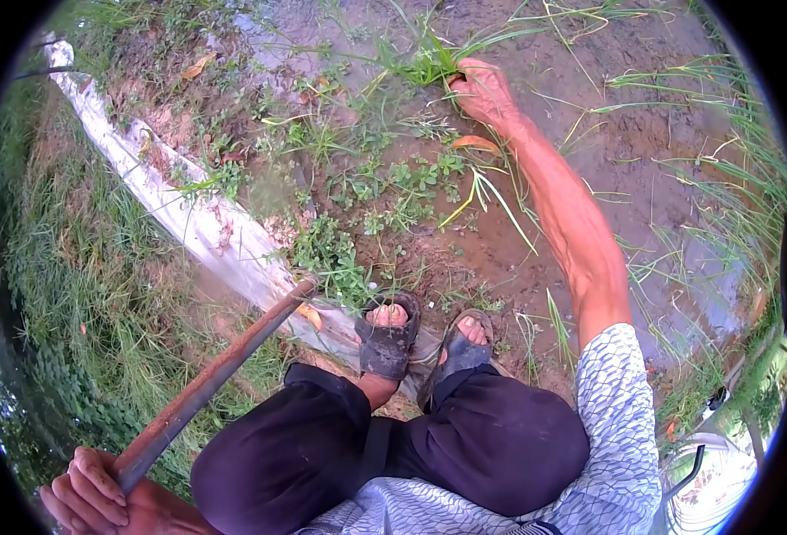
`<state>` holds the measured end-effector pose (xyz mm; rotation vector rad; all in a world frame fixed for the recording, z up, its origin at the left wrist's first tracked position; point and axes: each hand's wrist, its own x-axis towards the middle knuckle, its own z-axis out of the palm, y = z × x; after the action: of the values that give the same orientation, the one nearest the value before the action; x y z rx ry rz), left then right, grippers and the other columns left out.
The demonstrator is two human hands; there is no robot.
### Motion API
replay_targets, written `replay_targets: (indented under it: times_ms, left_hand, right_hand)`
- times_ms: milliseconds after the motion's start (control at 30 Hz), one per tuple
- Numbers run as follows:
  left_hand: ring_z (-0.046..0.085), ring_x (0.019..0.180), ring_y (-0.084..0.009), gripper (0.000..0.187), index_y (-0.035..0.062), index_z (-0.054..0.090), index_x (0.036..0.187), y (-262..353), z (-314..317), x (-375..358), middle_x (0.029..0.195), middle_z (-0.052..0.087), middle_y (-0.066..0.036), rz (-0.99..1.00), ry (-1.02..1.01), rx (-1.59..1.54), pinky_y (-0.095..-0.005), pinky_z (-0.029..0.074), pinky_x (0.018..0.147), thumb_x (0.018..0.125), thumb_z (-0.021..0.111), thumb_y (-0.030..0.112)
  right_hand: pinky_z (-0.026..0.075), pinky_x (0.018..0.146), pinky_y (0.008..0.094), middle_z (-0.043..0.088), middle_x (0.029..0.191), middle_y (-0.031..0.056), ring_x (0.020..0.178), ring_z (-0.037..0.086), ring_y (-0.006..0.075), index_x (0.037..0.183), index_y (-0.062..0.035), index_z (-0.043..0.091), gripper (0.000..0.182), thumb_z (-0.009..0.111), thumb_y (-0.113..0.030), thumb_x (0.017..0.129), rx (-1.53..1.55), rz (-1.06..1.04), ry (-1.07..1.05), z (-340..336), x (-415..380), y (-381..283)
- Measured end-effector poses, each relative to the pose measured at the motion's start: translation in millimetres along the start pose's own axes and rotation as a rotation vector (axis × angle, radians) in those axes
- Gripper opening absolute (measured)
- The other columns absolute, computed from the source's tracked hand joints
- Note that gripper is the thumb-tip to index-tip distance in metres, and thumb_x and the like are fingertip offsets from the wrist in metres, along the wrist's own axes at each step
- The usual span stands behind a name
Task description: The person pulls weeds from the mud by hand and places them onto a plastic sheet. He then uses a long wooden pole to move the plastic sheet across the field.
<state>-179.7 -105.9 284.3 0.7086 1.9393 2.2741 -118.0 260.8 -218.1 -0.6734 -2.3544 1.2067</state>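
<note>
My right hand (pixel 482 89) reaches out to the top of the view, its fingers closed round the base of a green grass tuft (pixel 429 64) that stands in wet mud. At the lower left my left hand (pixel 86 495) is wrapped round a long wooden handle (pixel 215 379). The handle slants up to the right, and its far end lies near a white plastic sheet (pixel 224 236). Low weeds (pixel 331 250) grow between the sheet and the mud.
My sandalled feet (pixel 386 334) are by the sheet's edge below the weeds. Muddy ground (pixel 607 152) with thin grass blades spreads to the right. Dense grass (pixel 99 267) covers the left side. A white object (pixel 710 486) with a dark curved bar is at the lower right.
</note>
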Motion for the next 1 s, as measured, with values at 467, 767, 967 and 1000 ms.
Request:
replay_targets:
  times_ms: [467, 767, 967, 1000]
  left_hand:
    - [0.037, 0.032, -0.003, 0.018, 0.0137, 0.044, 0.066, -6, 4, 1, 0.044, 0.04, 0.007, 0.046, 0.046, -0.026, -0.0172, 0.037, 0.044, 0.071, 0.058, 0.003]
    - [0.037, 0.033, -0.0044, 0.02, 0.0143, 0.044, 0.066, 0, 0, 2, 0.045, 0.042, 0.006, 0.004, 0.03, 0.024, -0.0182, 0.038, 0.046, 0.071, 0.06, 0.004]
    - [0.038, 0.035, -0.0044, 0.02, 0.0145, 0.045, 0.068, -4, 4, -1, 0.045, 0.04, 0.007, 0.026, 0.058, -0.035, -0.0183, 0.038, 0.049, 0.071, 0.061, 0.005]
    - [0.038, 0.035, -0.0044, 0.02, 0.0146, 0.044, 0.068, -6, 5, 0, 0.045, 0.04, 0.007, 0.027, 0.058, -0.028, -0.0183, 0.038, 0.049, 0.071, 0.062, 0.005]
  right_hand:
    - [0.049, 0.065, 0.0396, 0.067, 0.077, 0.0157, 0.072, 0.066, 0.0293, 0.091, -0.005, 0.069, 0.03, 0.062, -0.033, 0.083, -0.039, 0.131, -0.201, -17, 6, -15]
    - [0.051, 0.064, 0.0431, 0.066, 0.08, 0.0164, 0.077, 0.065, 0.0365, 0.085, -0.0078, 0.067, 0.017, 0.065, -0.023, 0.078, -0.353, 0.018, -0.158, 28, 13, -23]
    - [0.049, 0.067, 0.0406, 0.065, 0.079, 0.0184, 0.072, 0.063, 0.0355, 0.091, -0.0088, 0.069, 0.025, 0.066, -0.03, 0.078, -0.038, 0.204, 0.034, 1, -8, -25]
    - [0.05, 0.068, 0.041, 0.065, 0.079, 0.0183, 0.072, 0.063, 0.0352, 0.092, -0.0091, 0.07, 0.027, 0.066, -0.031, 0.077, -0.114, 0.179, 0.021, -4, -3, -34]
